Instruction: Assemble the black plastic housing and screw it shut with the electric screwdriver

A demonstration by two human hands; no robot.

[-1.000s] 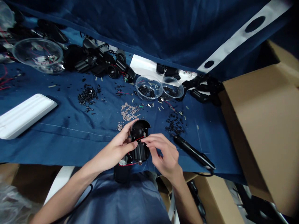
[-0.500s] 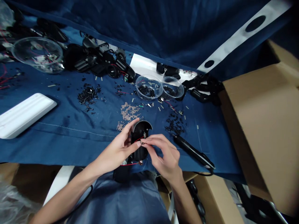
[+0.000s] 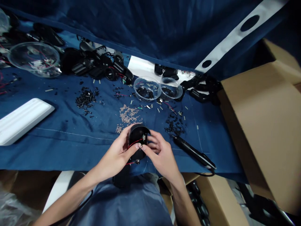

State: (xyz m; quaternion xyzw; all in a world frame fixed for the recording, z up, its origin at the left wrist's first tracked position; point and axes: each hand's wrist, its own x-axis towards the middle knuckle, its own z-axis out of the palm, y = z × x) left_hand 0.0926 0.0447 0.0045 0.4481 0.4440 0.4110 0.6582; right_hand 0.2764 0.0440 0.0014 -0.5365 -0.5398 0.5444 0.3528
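Note:
Between my hands, near the table's front edge, is a black plastic housing (image 3: 135,134) with an open, rounded end. A red wire (image 3: 134,143) and a small white connector (image 3: 144,137) show inside it. My left hand (image 3: 119,147) grips its left side, thumb over the front. My right hand (image 3: 160,150) wraps the right side, its thumb pressing at a dark wire loop (image 3: 140,145) beside the left thumb. Below, a small round metallic part (image 3: 137,161) hangs on a red wire. The fingers behind the housing are partly hidden.
Copper-coloured screws (image 3: 128,113) and black screws (image 3: 86,99) lie beyond my hands. A black electric screwdriver (image 3: 194,152) rests to the right, near a cardboard box (image 3: 258,119). Clear bowls (image 3: 147,89) stand behind. At left lie a white power bank (image 3: 25,121) and a large clear bowl (image 3: 35,59).
My right hand has gone from pinching the small loop with its fingertips to wrapping the housing's right side. The housing has tilted, and both thumbs now meet at its front.

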